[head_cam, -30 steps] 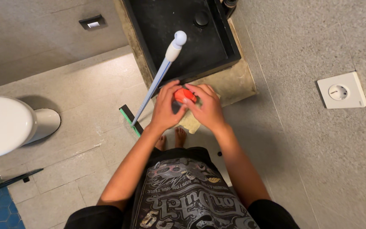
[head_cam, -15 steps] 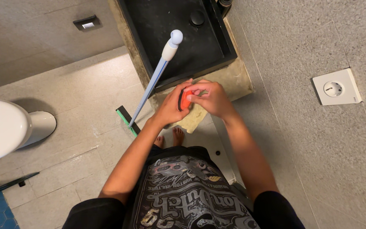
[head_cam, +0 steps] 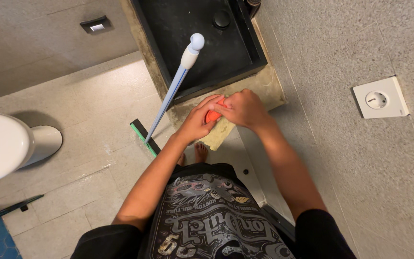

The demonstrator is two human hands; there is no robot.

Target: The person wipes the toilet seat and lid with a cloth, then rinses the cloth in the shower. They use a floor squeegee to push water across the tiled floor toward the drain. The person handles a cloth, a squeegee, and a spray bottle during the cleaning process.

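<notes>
A small round orange object (head_cam: 212, 116) is clasped between my two hands in front of my chest, mostly hidden by the fingers. My left hand (head_cam: 198, 120) cups it from the left and below. My right hand (head_cam: 242, 109) covers it from the right and above. A yellowish cloth (head_cam: 220, 134) hangs under the hands, over the stone edge of the black sink (head_cam: 168, 29). A long-handled floor squeegee (head_cam: 171, 91) with a pale blue shaft and white grip leans against the sink rim just left of my left hand.
A white toilet (head_cam: 5, 146) stands at the left on the pale floor tiles. A white wall socket (head_cam: 380, 98) is on the grey speckled wall at the right. A small recessed wall fitting (head_cam: 96, 25) sits top left. My bare feet (head_cam: 193, 154) show below the hands.
My hands have shifted slightly right and turned around the orange object. My right hand now lies over it and hides more of it than a second ago.
</notes>
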